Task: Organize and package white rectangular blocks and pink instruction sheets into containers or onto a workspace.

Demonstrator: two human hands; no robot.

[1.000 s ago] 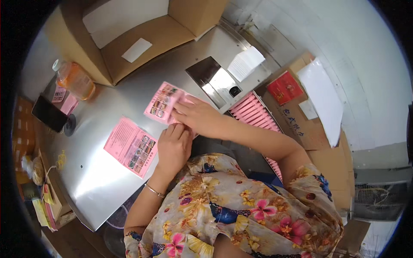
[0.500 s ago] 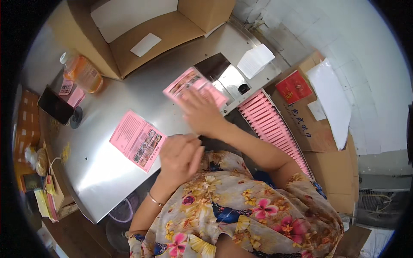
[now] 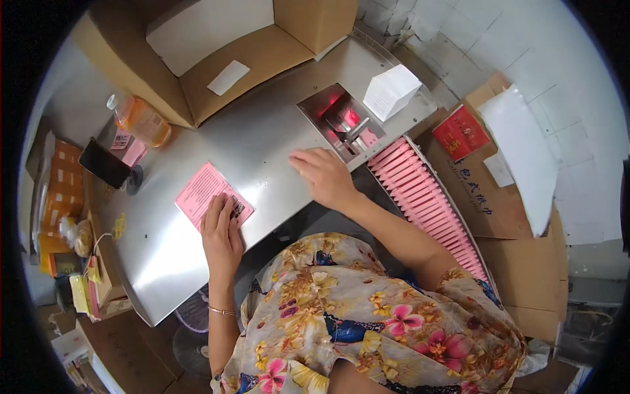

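Note:
A flat pink packet [image 3: 201,194] with printed text and small food pictures lies on the steel table. My left hand [image 3: 222,230] rests on its near right part with fingers stretched out, covering most of the pictures. To the right, my right hand [image 3: 325,176] hovers over the table's front edge, holding nothing, its fingers loosely bent. Just beyond it, a rectangular opening [image 3: 343,123] in the tabletop shows shiny metal parts and some pink inside. Beside the opening, a long tray holds a tight row of pink packets [image 3: 426,203].
A white paper stack [image 3: 392,92] stands behind the opening. At the back is an open cardboard box [image 3: 246,49]. An orange drink bottle [image 3: 142,121] and a black phone [image 3: 105,164] on a stand are at left. A red packet [image 3: 461,133] lies on a carton at right.
The pink packet under my right hand is gone from the tabletop, and metal parts show in the opening. My right hand has drawn back nearer. My left hand has moved left onto the other packet.

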